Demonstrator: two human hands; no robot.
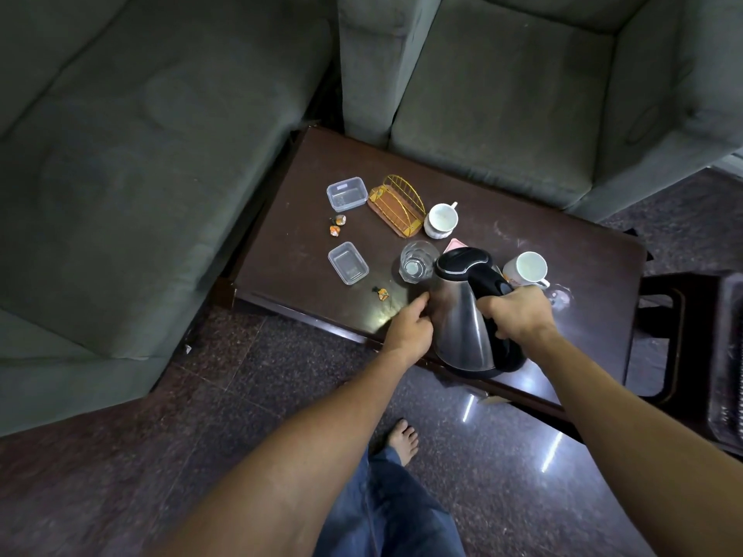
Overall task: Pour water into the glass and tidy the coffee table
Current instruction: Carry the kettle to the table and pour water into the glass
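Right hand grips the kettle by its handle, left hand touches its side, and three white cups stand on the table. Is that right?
Not quite. The head view shows two white cups on the table, not three: a far cup and a near cup. The rest holds: the right hand grips the kettle by its handle, and the left hand touches its side.

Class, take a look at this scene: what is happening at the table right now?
A person grips the electric kettle by its handle with the right hand, while the left hand touches its steel side. The kettle leans toward the drinking glass on the coffee table; no stream of water shows. Two white cups and two plastic containers stand nearby.
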